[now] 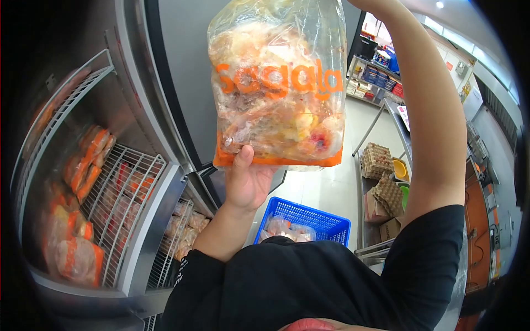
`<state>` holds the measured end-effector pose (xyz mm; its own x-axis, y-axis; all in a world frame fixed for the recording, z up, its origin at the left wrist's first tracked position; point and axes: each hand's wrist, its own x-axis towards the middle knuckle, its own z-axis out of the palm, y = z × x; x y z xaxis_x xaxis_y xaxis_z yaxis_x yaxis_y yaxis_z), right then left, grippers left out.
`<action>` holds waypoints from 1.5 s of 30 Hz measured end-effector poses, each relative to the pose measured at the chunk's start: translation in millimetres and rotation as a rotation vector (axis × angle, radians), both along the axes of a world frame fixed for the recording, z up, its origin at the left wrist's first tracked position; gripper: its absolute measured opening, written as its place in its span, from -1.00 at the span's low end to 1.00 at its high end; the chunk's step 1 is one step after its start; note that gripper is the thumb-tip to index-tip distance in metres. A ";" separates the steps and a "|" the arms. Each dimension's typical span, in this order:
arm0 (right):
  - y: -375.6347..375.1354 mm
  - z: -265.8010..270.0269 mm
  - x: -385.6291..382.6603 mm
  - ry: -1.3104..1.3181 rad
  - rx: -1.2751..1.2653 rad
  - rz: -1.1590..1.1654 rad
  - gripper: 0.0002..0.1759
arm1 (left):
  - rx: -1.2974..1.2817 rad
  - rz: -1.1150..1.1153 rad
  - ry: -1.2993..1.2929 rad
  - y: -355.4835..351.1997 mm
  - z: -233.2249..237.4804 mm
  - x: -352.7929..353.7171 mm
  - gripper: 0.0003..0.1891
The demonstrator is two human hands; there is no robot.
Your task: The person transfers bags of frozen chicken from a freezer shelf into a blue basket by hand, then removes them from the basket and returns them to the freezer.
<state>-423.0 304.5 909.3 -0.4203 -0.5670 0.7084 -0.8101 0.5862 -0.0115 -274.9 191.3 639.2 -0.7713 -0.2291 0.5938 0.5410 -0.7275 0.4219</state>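
Note:
A clear plastic bag of pale raw meat hangs upright in front of me, with orange lettering across it and an orange band along its bottom. The meat looks like chicken pieces. My left hand supports the bag from below, its thumb pressed on the front of the bottom edge and the other fingers behind. Raised on the right, my right arm reaches to the bag's upper corner; only the base of my right hand shows at the top edge, its fingers cut off by the frame.
At left, an open refrigerator has wire shelves with several orange-marked bags. A blue basket with bagged meat stands on the floor below. Egg trays sit under a metal table at right.

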 end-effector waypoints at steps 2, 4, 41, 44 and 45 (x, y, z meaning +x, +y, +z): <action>8.4 -0.2 -0.8 0.016 0.002 -0.031 -0.71 | 0.000 -0.038 -0.003 5.0 -2.2 -3.5 -0.38; 19.0 -0.5 -3.1 -0.003 -0.006 -0.073 -0.71 | 0.046 -0.099 -0.034 11.6 -9.5 -10.6 -0.40; 29.3 -514.9 41.0 -1.733 -0.585 -0.303 -0.83 | 0.420 1.203 -0.263 -624.5 -48.9 168.1 -0.44; 14.3 -520.6 58.6 -1.757 -0.544 -0.300 -0.84 | 0.112 1.448 -0.489 -683.0 -87.1 170.7 -0.43; 10.4 -517.8 64.9 -1.767 -0.515 -0.285 -0.81 | -0.113 1.602 -0.557 -699.2 -101.5 173.3 -0.43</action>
